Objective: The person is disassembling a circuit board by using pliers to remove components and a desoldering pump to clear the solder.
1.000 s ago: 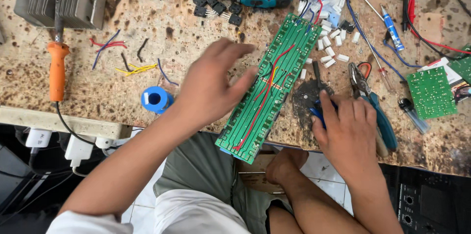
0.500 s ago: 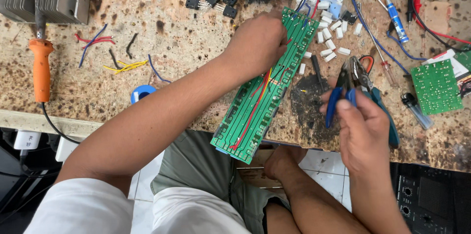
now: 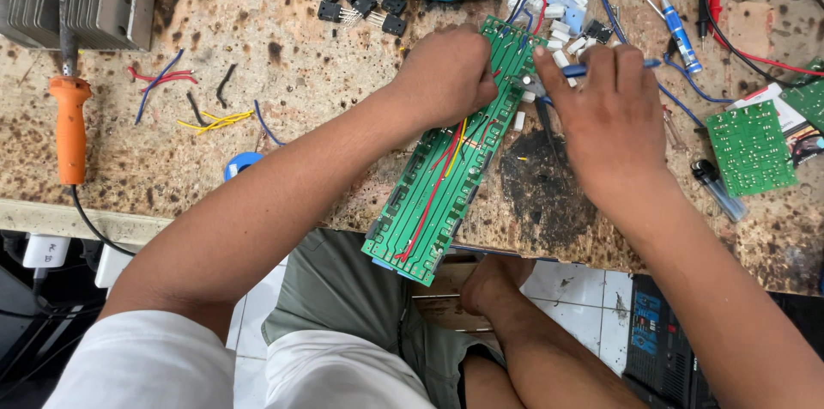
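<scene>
On scorched benchtop [image 3: 283, 74], long green circuit board [image 3: 429, 194]

A long green circuit board [image 3: 446, 160] lies slanted on the bench, one end past the edge. Red and yellow wires run along it. Blue-handled pliers [image 3: 549, 87] touch its top end.

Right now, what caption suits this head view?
Left hand steadies a long green circuit board while right hand works blue-handled pliers at its far end.

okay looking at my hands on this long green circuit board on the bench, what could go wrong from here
The long green circuit board hangs past the bench edge over your lap, pinned only by your left hand; it might tip or slide off. Your right hand works blue-handled pliers close to the left fingers, so a slip could nick them or the loose red wire.
</scene>
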